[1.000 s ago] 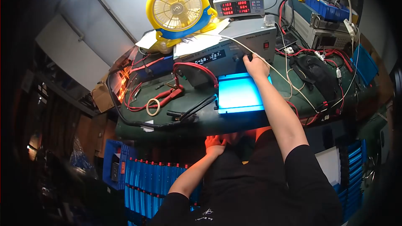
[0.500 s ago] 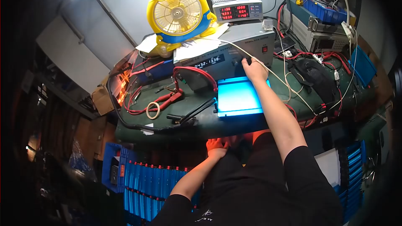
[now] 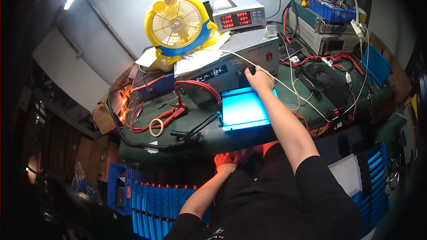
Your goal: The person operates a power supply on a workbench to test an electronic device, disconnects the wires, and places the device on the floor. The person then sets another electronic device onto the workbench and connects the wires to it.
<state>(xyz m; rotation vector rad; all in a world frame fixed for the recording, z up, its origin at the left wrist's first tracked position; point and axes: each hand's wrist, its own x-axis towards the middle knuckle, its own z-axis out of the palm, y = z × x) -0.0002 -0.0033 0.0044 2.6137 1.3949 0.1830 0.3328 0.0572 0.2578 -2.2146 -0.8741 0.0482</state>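
One hand of the two is at work: the right hand (image 3: 261, 81) reaches over the blue box (image 3: 245, 110) to the front panel of the power supply (image 3: 261, 54), its fingers bent in at a dark knob (image 3: 252, 70). I can't tell from my end whether they pinch that knob or only touch it. The left hand (image 3: 226, 164) is low, beyond the front edge of the green desk (image 3: 209, 146), by the person's lap; I see nothing in it, though its underside is hidden, so I can't call its grip

The blue box lies flat near the middle of the desk's front edge, just before the power supply, its top glaring under the light. Red cables (image 3: 200, 83) arch between its left end and the supply, and black leads (image 3: 202, 124) run off towards the desk's left side, where red clamps (image 3: 172, 114) and a pale ring (image 3: 156, 127) lie. On the supply stand a yellow fan (image 3: 175, 24) and a meter (image 3: 240, 12) with red digits; the supply's own display (image 3: 211, 74) is lit too

I judge the step in hand to be work at the panel's control. From here, any move of those fingers calls for a light touch, an eye on both readouts, and a forearm kept off the box and the white cable (image 3: 291, 83) slanting past the wrist
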